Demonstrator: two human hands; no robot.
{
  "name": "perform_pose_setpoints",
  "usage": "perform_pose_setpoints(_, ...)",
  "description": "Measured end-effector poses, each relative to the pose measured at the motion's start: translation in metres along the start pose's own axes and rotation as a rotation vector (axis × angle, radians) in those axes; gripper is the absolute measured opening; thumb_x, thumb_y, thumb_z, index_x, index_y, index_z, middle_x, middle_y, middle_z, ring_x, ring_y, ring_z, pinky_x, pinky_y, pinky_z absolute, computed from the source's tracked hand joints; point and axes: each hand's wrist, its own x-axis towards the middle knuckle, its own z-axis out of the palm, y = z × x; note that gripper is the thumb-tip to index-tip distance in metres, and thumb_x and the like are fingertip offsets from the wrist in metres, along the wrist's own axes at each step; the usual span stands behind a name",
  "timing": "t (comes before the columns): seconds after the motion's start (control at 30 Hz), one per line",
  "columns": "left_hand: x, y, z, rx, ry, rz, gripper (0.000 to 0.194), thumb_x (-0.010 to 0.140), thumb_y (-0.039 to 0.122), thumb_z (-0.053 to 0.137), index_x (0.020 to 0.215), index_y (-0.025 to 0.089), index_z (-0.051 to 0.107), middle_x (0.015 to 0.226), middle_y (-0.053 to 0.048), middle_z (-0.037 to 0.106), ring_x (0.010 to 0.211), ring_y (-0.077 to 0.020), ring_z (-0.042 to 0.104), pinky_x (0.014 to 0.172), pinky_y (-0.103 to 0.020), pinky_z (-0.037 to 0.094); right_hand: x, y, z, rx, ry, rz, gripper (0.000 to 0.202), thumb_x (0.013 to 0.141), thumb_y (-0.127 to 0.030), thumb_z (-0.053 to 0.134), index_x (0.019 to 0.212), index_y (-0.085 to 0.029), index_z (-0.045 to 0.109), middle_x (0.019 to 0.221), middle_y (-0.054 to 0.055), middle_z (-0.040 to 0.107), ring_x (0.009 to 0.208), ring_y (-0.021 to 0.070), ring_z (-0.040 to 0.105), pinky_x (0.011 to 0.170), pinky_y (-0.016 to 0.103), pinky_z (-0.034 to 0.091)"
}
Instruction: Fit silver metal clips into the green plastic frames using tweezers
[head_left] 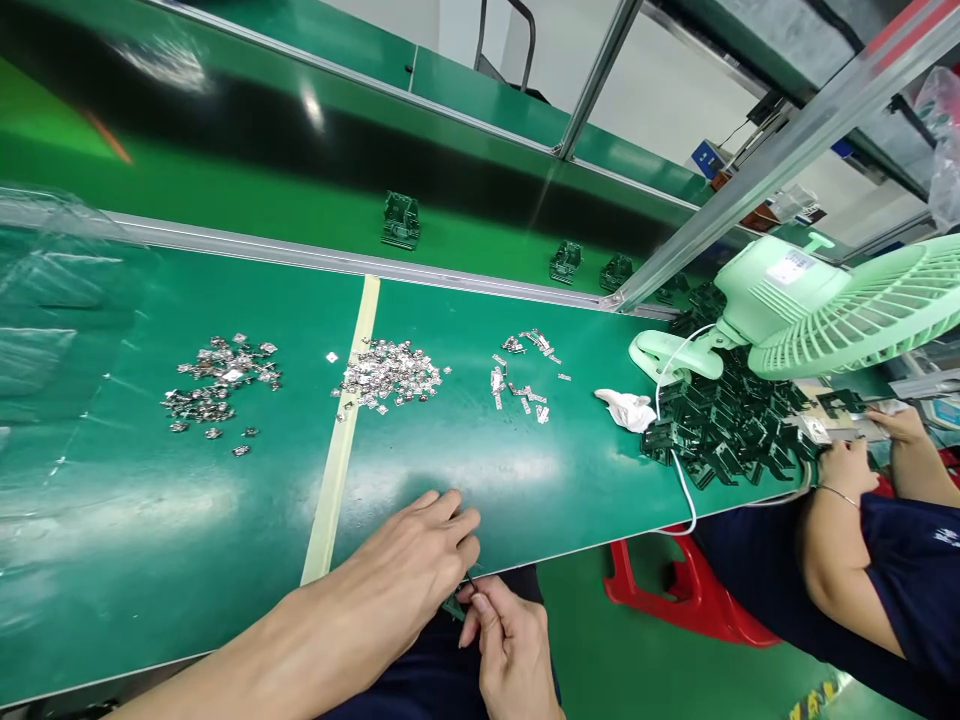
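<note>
At the front edge of the green table, my left hand is closed, its fingers curled down over something hidden beneath them. My right hand is just right of it and lower, with thumb and fingers pinched on a small dark green part that shows only partly between the hands. Beyond them lies a heap of small metal pieces, partly on a yellow tape strip. Another pile of metal pieces is at the left. Thin flat metal strips are scattered right of the heap.
A light green clip fan stands at the right by a pile of dark green parts and a white crumpled cloth. Several dark green parts rest behind the metal rail. A co-worker's hands work at the far right, near a red stool.
</note>
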Motion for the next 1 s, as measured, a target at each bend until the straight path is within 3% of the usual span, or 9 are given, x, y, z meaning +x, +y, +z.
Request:
perform_pose_setpoints(0.1,0.001,0.001,0.001,0.032,0.033,0.033,0.046,0.076,0.004,0.061,0.12,0.018,0.063,0.128,-0.011,0.066,0.133,-0.0344,0.055,0.117,-0.053,0.04,0.0,-0.001,0.003,-0.07,0.034,-0.009,0.045,0.111,-0.034,0.032,0.094,-0.017,0.07,0.06,0.001,0.064,0.053,0.0141,0.061,0.061,0.024,0.045)
perform_pose_setpoints(0.27,0.011,0.002,-0.006,0.032,-0.123,-0.027,0.021,0.074,0.006,0.063,0.09,0.019,0.066,0.1,-0.008,0.07,0.098,-0.0322,0.066,0.088,-0.048,0.055,-0.002,-0.007,-0.001,-0.044,-0.037,0.029,0.042,0.11,-0.033,0.033,0.109,-0.017,0.071,0.06,0.001,0.067,0.053,0.0152,0.062,0.062,0.024,0.046)
perform_pose_setpoints(0.37,0.008,0.0,-0.003,0.007,-0.061,-0.019,0.029,0.072,0.005,0.063,0.097,0.02,0.065,0.108,-0.008,0.069,0.106,-0.0321,0.064,0.095,-0.049,0.051,-0.003,-0.016,-0.008,-0.184,-0.085,0.058,0.039,0.107,-0.024,0.032,0.114,-0.017,0.07,0.06,0.0,0.063,0.051,0.0162,0.059,0.058,0.026,0.041)
perform_pose_setpoints(0.47,0.002,-0.001,0.001,-0.008,-0.011,-0.023,0.034,0.073,0.003,0.062,0.102,0.021,0.063,0.113,-0.007,0.068,0.112,-0.0308,0.061,0.103,-0.049,0.046,-0.003,-0.024,-0.013,-0.325,-0.106,0.051,0.037,0.101,-0.015,0.032,0.107,-0.017,0.068,0.063,0.001,0.059,0.051,0.0167,0.055,0.055,0.028,0.035)
perform_pose_setpoints(0.6,0.003,0.001,0.001,-0.003,-0.021,-0.043,0.03,0.072,0.006,0.064,0.098,0.021,0.063,0.108,-0.007,0.067,0.106,-0.0317,0.061,0.093,-0.047,0.049,-0.002,-0.021,-0.016,-0.19,-0.114,-0.004,0.035,0.107,-0.02,0.03,0.096,-0.021,0.064,0.066,-0.001,0.055,0.054,0.0149,0.054,0.059,0.026,0.039)
perform_pose_setpoints(0.7,0.006,0.001,0.001,0.003,-0.057,-0.049,0.025,0.073,0.008,0.064,0.094,0.022,0.063,0.103,-0.007,0.066,0.099,-0.0305,0.061,0.089,-0.046,0.05,-0.002,-0.016,-0.014,-0.136,-0.112,-0.053,0.034,0.108,-0.021,0.032,0.098,-0.022,0.064,0.069,-0.001,0.056,0.058,0.0146,0.054,0.062,0.026,0.04)
perform_pose_setpoints(0.9,0.005,0.001,-0.001,-0.002,-0.033,-0.033,0.031,0.074,0.005,0.061,0.1,0.021,0.063,0.111,-0.008,0.066,0.108,-0.031,0.06,0.098,-0.049,0.049,-0.004,-0.005,-0.001,-0.146,-0.057,-0.05,0.032,0.106,-0.015,0.035,0.106,-0.021,0.066,0.072,0.0,0.061,0.059,0.0147,0.054,0.06,0.026,0.04)
perform_pose_setpoints(1.0,0.008,0.002,-0.006,-0.002,-0.104,-0.054,0.023,0.076,0.005,0.059,0.093,0.02,0.064,0.102,-0.007,0.067,0.097,-0.0303,0.062,0.087,-0.048,0.054,-0.006,0.003,0.001,-0.119,-0.056,-0.083,0.033,0.107,-0.017,0.035,0.108,-0.021,0.068,0.07,-0.001,0.06,0.056,0.0146,0.054,0.058,0.026,0.04)
